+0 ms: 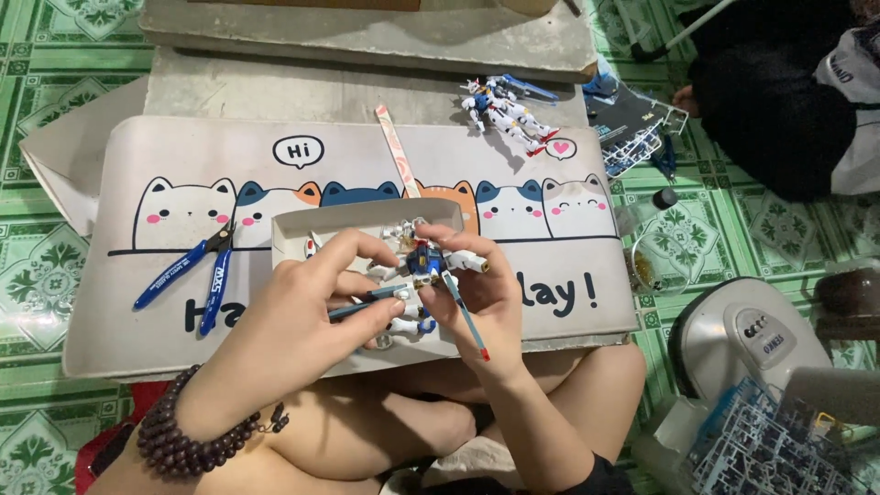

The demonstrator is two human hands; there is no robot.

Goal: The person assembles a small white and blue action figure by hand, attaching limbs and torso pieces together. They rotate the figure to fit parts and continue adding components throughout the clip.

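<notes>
**Inspector:** Two hands are working over one small robot model (423,261), and both are closed on something. The left hand (298,316) is pinching a thin grey tool (367,301) between thumb and fingertips, its tip pointing toward three o'clock and meeting the model's lower body. The right hand (481,298) is gripping the model itself and also carrying a slim blue stick with a red end (466,316), which is angling down toward five o'clock.

**Clerk:** Where is the model sitting, relative to the rest?

**Inspector:** It is being held just above a shallow white box (367,220), near the six o'clock edge of the cat-printed mat (165,156). I am judging that the box is acting as a catch tray, since loose white parts are lying in it. The model is being raised close to the person's view, presumably so the fine tool can reach a small spot.

**Clerk:** Anything set aside?

**Inspector:** Blue-handled nippers (197,266) are lying on the mat at nine o'clock from the hands, within easy reach. A patterned file stick (396,147) is lying at twelve o'clock, and a finished white and blue figure (509,110) is resting at one o'clock, well apart from the work. Clear plastic part frames (761,445) are piling up on the floor at four o'clock. A beaded bracelet (188,435) is circling the left wrist.
</notes>
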